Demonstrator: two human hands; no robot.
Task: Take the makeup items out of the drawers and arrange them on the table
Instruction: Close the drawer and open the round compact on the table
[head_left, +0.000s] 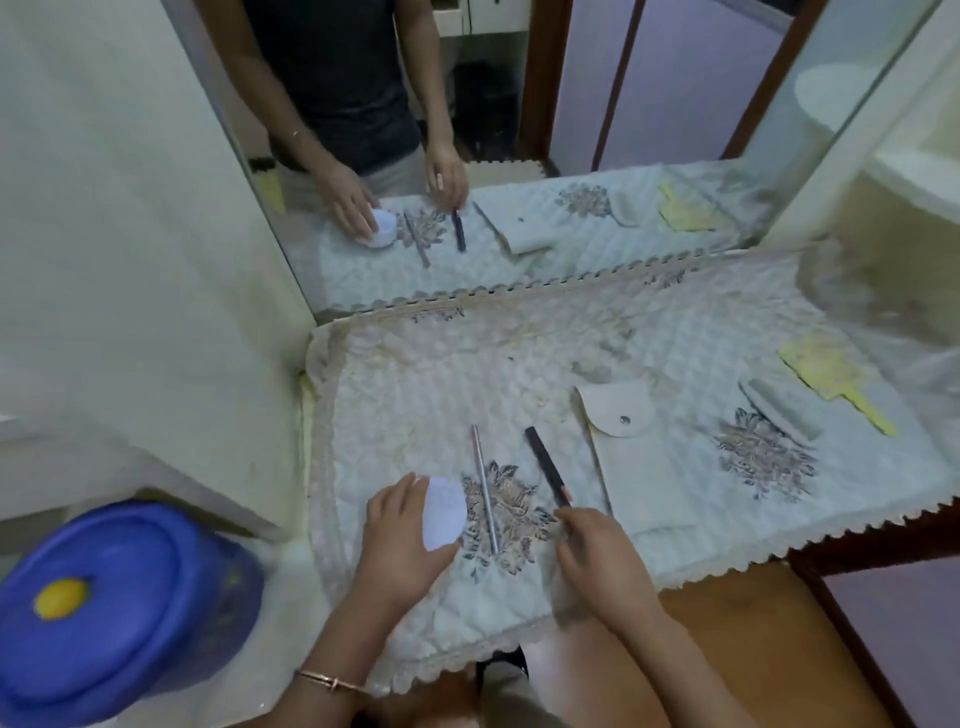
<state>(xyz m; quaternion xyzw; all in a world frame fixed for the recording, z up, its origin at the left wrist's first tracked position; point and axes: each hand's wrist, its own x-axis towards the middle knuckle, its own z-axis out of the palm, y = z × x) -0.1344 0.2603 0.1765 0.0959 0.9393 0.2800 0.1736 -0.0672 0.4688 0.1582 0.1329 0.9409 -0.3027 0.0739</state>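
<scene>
1. Our left hand (405, 540) is gripping a white jar (444, 514) on the quilted cloth (415, 395), the palm hiding its left side.
2. Our right hand (602, 556) is pinching a black pencil (545, 467), its near end hidden.
3. A silver pencil (485, 491) is lying between them.

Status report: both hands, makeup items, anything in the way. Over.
Left hand grips white jar on cloth. Right hand pinches black pencil at near end. Silver pencil lies between, untouched. Pouch to the right, apart.

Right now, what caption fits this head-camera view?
Left hand holds a white jar, right hand pinches a black pencil on the quilted cloth.
</scene>
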